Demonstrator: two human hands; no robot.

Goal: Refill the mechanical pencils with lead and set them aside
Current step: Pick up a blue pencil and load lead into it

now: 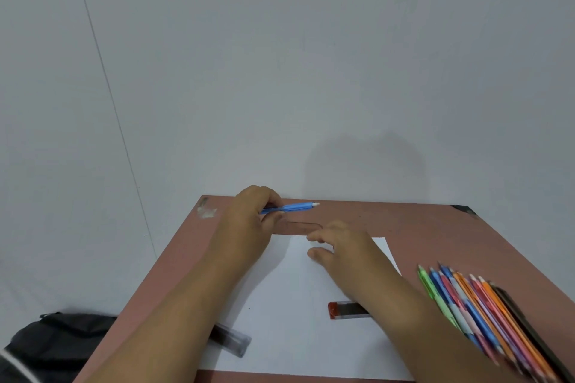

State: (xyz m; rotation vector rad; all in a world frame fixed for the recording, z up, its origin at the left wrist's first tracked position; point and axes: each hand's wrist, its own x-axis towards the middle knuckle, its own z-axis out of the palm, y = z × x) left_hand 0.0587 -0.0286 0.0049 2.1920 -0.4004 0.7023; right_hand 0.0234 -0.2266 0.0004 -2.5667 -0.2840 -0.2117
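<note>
- Lying nearest on the reddish-brown table point(435, 227), a white sheet of paper point(289, 305) carries two lead cases — a clear one point(231, 340) at its left edge, partly under the left forearm, and a red-capped one point(345, 310) half hidden by the right forearm.
- Right of the paper, a bundle of coloured mechanical pencils point(476, 311) lies side by side, tips pointing away.
- Further on, the right hand point(339, 246) hovers over the paper's far edge, fingers loosely spread and holding nothing.
- Beyond it lies a transparent ruler point(300, 227), just past the paper.
- Farthest, the left hand point(252, 221) grips a blue mechanical pencil point(294, 207) — held roughly level, white end pointing right.
- Off the table's left, a dark bag point(56, 342) sits low.
</note>
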